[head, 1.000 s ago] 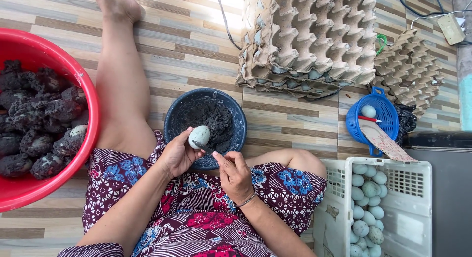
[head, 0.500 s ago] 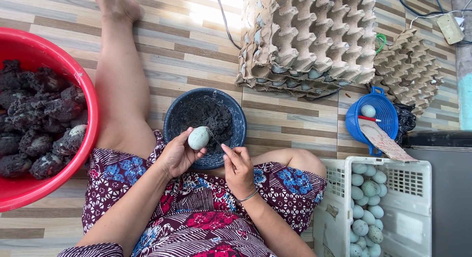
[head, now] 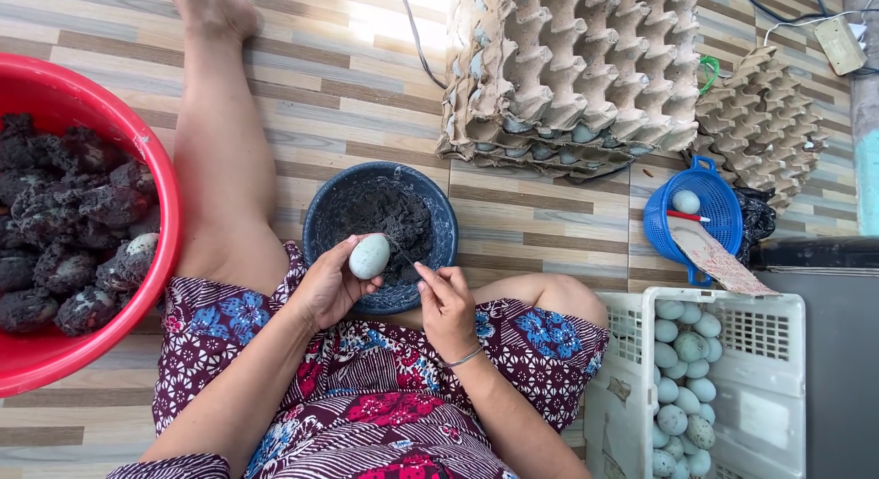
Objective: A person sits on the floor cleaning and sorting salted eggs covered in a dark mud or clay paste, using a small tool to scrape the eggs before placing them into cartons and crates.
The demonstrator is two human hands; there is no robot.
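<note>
Basin (head: 156, 149) at left, bowl (head: 325, 218) centre, crate (head: 778, 351) right, egg trays (head: 586, 67) beyond, perhaps stacked

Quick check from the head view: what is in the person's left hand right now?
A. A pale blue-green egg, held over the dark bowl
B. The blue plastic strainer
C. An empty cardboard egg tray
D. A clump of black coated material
A: the left hand grips a clean pale egg at the edge of the dark bowl of black paste, while the right hand holds a thin tool beside it.
</note>
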